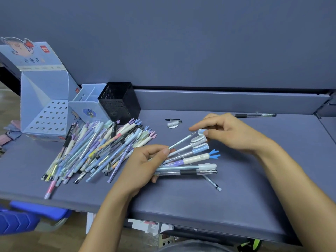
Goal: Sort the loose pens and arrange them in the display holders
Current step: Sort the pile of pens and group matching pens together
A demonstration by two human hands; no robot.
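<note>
Left hand (143, 161): fingers curled round a fanned bundle (196, 158) of pens, held low over the surface (181, 206), forearm coming in from below. Right hand (231, 131): wrist raised, thumb and forefinger pinching a pale blue cap (201, 131) just beside the bare tip of the top pen (181, 140). Hold the bundle steady. Line the cap up with the tip and press straight on until seated; avoid side load on the tip. Unsorted pile (94, 150) further left; holders (85, 108) and mesh cup (119, 101) behind it, loading apparently not yet begun.
</note>
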